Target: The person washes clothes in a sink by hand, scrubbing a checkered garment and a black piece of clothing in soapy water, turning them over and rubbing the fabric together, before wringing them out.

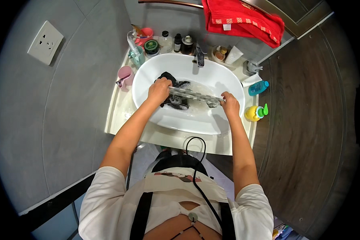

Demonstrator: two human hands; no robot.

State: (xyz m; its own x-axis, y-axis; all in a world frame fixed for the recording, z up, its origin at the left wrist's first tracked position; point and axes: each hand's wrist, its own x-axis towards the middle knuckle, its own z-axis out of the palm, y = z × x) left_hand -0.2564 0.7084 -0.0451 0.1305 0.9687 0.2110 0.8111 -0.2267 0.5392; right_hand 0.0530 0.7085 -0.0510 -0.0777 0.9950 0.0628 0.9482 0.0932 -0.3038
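Observation:
My left hand [159, 91] and my right hand [230, 105] are both closed, gripping opposite ends of a grey-and-white checkered strip [194, 95], perhaps fabric. It stretches taut between them over the white oval washbasin [204, 125], sloping slightly down to the right. Below and beside my left hand, a black wet cloth [176, 103] lies bunched in the basin with suds on it. Cloudy, soapy water [197, 110] covers the bottom. Whether the strip joins the black cloth is hard to tell.
Behind the basin rises a faucet [199, 56], with several bottles and a green-lidded jar [151, 47] to its left. A pink cup [125, 76] stands left; a blue bottle [258, 88] and a yellow pump bottle [255, 113] stand right. A red towel [240, 22] hangs above.

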